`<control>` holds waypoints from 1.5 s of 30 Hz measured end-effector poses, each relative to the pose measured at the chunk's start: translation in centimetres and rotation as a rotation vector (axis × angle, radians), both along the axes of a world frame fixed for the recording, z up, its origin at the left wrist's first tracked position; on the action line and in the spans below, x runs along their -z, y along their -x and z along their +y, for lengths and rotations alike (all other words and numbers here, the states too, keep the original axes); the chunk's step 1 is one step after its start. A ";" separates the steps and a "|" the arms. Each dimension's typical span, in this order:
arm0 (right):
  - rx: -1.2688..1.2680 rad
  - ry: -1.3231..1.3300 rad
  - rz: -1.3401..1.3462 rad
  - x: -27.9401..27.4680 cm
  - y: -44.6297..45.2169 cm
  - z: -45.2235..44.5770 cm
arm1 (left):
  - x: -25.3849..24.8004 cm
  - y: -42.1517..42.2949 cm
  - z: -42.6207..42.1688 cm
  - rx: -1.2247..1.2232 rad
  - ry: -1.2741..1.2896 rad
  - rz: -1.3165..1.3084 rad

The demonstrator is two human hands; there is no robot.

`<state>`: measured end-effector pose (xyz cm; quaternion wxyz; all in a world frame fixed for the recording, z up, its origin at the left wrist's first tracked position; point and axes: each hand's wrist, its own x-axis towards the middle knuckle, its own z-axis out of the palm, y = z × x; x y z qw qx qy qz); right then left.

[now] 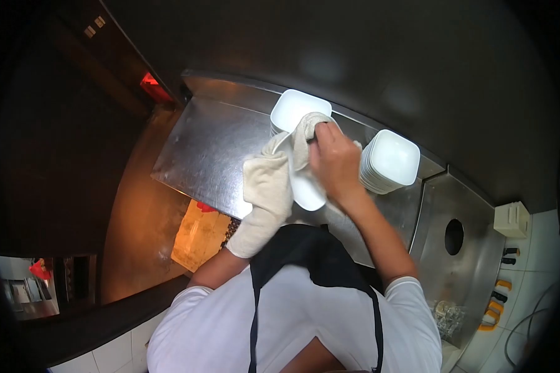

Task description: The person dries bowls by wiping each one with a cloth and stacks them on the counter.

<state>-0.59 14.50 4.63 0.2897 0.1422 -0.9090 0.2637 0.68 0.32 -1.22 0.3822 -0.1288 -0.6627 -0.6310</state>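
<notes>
My left hand [269, 177] is wrapped in a cream cloth glove or towel and grips the left edge of a white dish [306, 191]. My right hand [335, 158] has its fingers closed on a pale cloth [303, 140], pressed against that dish. A stack of square white dishes [297, 109] stands just beyond my hands, partly hidden by the cloth. Another tall stack of white dishes [394, 158] is right of my right hand.
The steel counter [211, 146] runs along a dark wall. At the right is a steel surface with a round dark hole [454, 237], near a white box [511, 219] and orange-handled tools [493, 314]. A wooden board [196, 235] lies lower left.
</notes>
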 end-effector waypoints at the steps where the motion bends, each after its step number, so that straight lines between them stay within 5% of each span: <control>1: -0.011 0.108 0.015 0.3 0.2 -1.3 | -1.6 -0.8 -0.1 0.054 0.029 -0.059; 3: -0.232 0.193 0.038 0.8 -1.4 -3.3 | -2.8 -1.6 -1.7 0.077 0.269 -0.126; 5: -0.367 0.126 -0.229 1.2 -3.4 -3.1 | -2.8 -1.2 -4.1 0.006 0.676 -0.075; 8: -0.491 -0.155 -0.185 2.0 -4.5 -0.9 | -3.0 0.3 -6.0 -0.055 0.836 -0.182; 11: -0.181 -0.173 0.065 2.6 -5.2 1.9 | -4.5 1.5 -6.4 -0.105 0.949 -0.162; 14: -0.090 0.207 0.368 0.9 -3.8 1.9 | -6.7 0.5 -5.3 -0.109 1.004 -0.067; 18: -0.298 1.198 -0.081 -0.8 -3.1 0.4 | -2.0 0.8 -3.4 0.167 0.767 0.039; 22: -0.560 1.694 -0.370 -0.1 -0.9 0.6 | -4.3 -0.8 -1.3 0.353 0.583 -0.140; 26: -0.528 1.215 -0.298 -0.4 -1.6 -3.3 | -2.5 0.4 -1.0 0.176 0.509 -0.075; 28: -0.423 1.003 -0.191 3.0 -1.9 -4.1 | -4.4 0.2 -0.6 0.168 0.351 -0.321; 31: -0.211 0.324 0.083 4.3 -3.0 -3.7 | -4.6 -0.6 -1.3 0.321 0.016 -0.428; 34: -0.149 0.203 -0.089 1.4 -4.6 -4.3 | -0.5 1.4 -3.5 0.369 -0.057 -0.398; 36: -0.155 0.156 0.056 2.1 -5.5 -4.6 | -0.1 2.3 -4.2 0.381 -0.032 -0.414; 42: -0.523 1.053 -0.395 4.0 -1.5 -2.7 | 1.3 2.0 -3.9 0.389 0.444 -0.423; 44: -0.455 1.123 -0.369 5.8 0.5 -3.1 | 2.5 1.3 -4.2 0.383 0.571 -0.436; 45: -0.471 1.384 -0.484 6.4 0.4 -3.7 | 2.8 0.7 -4.5 0.381 0.628 -0.459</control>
